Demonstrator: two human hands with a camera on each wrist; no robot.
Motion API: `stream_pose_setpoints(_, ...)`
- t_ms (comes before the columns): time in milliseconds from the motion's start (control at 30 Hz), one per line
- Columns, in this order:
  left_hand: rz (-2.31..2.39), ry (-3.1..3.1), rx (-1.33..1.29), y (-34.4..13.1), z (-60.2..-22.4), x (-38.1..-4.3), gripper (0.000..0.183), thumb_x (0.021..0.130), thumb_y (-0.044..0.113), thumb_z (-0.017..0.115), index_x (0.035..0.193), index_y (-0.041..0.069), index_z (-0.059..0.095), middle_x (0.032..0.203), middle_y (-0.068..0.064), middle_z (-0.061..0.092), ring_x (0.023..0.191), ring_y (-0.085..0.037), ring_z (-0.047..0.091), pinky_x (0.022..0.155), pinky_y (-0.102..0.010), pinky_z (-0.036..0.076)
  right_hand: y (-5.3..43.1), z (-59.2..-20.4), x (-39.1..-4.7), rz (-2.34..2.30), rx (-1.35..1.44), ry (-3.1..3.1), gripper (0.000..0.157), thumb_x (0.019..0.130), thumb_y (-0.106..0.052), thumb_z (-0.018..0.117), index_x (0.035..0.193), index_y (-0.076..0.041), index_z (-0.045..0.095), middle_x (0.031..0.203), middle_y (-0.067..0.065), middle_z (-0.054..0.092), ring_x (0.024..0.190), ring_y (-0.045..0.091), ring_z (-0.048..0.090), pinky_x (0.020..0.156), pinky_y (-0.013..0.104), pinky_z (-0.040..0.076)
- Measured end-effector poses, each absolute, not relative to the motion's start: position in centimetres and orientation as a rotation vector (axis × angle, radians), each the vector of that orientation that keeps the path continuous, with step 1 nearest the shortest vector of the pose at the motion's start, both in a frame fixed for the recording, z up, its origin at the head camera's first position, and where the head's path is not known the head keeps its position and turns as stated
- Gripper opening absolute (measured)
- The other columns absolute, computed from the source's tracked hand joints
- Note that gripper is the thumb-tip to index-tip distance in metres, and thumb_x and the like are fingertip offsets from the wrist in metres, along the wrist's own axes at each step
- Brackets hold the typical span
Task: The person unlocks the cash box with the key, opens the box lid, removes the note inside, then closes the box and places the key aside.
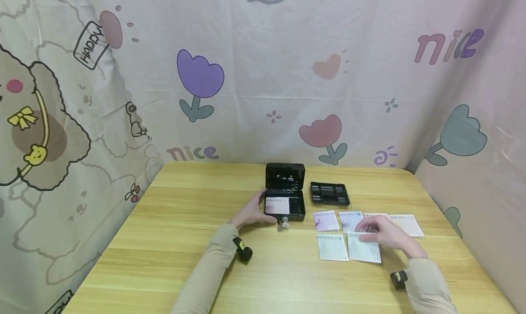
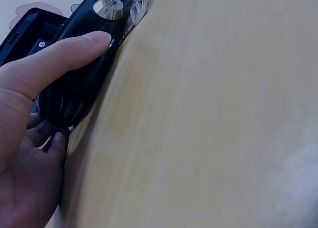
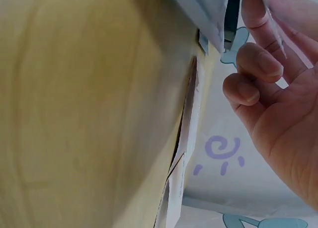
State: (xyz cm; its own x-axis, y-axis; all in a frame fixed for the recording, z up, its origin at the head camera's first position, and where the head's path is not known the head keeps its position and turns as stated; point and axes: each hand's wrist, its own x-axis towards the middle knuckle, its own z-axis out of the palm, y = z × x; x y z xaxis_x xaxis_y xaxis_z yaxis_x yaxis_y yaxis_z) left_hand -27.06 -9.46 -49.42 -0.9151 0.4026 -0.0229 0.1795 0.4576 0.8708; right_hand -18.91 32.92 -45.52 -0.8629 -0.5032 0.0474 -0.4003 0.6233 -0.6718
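Observation:
A small black cash box (image 1: 301, 209) stands with its lid up, and a pinkish printed paper (image 1: 277, 205) lies inside. My left hand (image 1: 255, 211) grips the box's left side, its thumb along the front beside the lock (image 2: 108, 8) with keys. My right hand (image 1: 384, 232) pinches a pale green printed paper (image 1: 365, 251) by its upper edge; in the right wrist view this paper (image 3: 206, 12) is tilted above the table. To its left lies another pale green paper (image 1: 333, 248). Behind are a purple paper (image 1: 326, 221), a bluish one (image 1: 349, 220) and a whitish one (image 1: 407, 225).
A black compartment tray (image 1: 329, 194) lies right of the cash box. Another pinkish paper (image 1: 376, 214) is partly covered by my right hand. The wooden table (image 1: 164, 241) meets a patterned cloth (image 1: 246, 122) at its back and sides.

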Motion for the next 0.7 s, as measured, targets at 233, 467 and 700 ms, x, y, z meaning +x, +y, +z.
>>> stream_pose_setpoints(233, 1.427, 2.494, 0.492, -9.48, -49.33, -26.91, 0.121, 0.068, 0.023, 0.093, 0.159, 0.000, 0.016, 0.166, -0.024, 0.019, 0.153, -0.040, 0.028, 0.128, -0.048, 0.026, 32.73, -45.83, -19.04, -1.004, -0.763, 2.716, 0.015, 0.081, -0.012, 0.081, 0.093, -0.008, 0.074, 0.082, 0.004, 0.071, 0.075, -0.006, 0.051, 0.066, 0.019, 0.046)
stream_pose_setpoints(467, 1.430, 2.493, 0.500, -9.48, -49.23, -26.92, 0.121, 0.069, 0.022, 0.093, 0.159, -0.001, 0.016, 0.166, -0.025, 0.019, 0.153, -0.040, 0.028, 0.127, -0.048, 0.026, 32.30, -45.89, -19.01, -0.949, -0.738, 2.773, 0.013, 0.079, -0.013, 0.082, 0.088, -0.011, 0.072, 0.080, -0.006, 0.068, 0.075, -0.004, 0.048, 0.065, 0.020, 0.044)
stream_pose_setpoints(700, 1.425, 2.507, 0.510, -9.42, -49.38, -26.98, 0.121, 0.068, 0.022, 0.093, 0.159, -0.002, 0.018, 0.166, -0.025, 0.019, 0.152, -0.041, 0.029, 0.127, -0.048, 0.027, 32.24, -46.09, -19.07, -0.908, -0.690, 2.794, 0.015, 0.078, -0.017, 0.083, 0.086, -0.013, 0.071, 0.083, -0.009, 0.067, 0.076, -0.004, 0.049, 0.067, 0.020, 0.045)
